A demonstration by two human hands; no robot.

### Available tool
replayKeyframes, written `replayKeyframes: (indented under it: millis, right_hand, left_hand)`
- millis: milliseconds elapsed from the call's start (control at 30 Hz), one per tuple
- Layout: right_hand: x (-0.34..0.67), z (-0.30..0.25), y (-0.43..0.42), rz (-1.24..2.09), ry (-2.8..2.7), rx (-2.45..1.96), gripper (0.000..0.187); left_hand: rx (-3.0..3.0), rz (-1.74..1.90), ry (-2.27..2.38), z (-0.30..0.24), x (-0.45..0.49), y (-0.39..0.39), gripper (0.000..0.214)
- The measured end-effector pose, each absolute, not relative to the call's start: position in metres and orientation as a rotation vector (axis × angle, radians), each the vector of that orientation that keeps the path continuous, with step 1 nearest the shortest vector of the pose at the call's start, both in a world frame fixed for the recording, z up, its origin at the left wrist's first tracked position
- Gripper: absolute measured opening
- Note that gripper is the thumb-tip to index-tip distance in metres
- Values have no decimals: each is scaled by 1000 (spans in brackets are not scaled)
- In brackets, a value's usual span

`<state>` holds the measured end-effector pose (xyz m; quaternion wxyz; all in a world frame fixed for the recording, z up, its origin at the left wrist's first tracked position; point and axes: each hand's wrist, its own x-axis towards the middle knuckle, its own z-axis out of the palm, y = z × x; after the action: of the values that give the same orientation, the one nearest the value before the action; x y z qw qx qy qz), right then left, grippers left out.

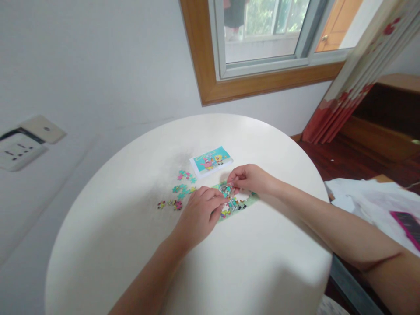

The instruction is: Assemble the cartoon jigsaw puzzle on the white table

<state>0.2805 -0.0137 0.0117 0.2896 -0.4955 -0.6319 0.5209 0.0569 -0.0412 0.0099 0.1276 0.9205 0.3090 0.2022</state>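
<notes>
A partly filled jigsaw puzzle [233, 204] with a light green border lies on the white round table [262, 262]. My left hand [204, 209] rests over the puzzle's left side, fingers stretched out and fingertips touching it. At the upper edge, my right hand [246, 178] is closed in a pinch on what looks like a small puzzle piece [231, 187], partly hidden by the fingers. Left of my left hand lie several loose puzzle pieces [180, 189] in teal, pink and yellow. Part of the puzzle is covered by both hands.
Behind the puzzle lies a picture card [212, 161] with cartoon figures. A wall socket [21, 151] is at the left. Beyond the table are a window [262, 35] and a curtain [348, 92]. White sheets and a pink-edged phone-like object [407, 225] lie at the right.
</notes>
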Motion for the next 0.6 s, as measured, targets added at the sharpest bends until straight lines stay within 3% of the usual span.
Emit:
replayKeyframes:
  millis: [600]
  right_hand:
    - [288, 18, -14, 1250, -1896, -1264, 19]
  left_hand:
    - [2674, 596, 897, 10, 57, -41, 21]
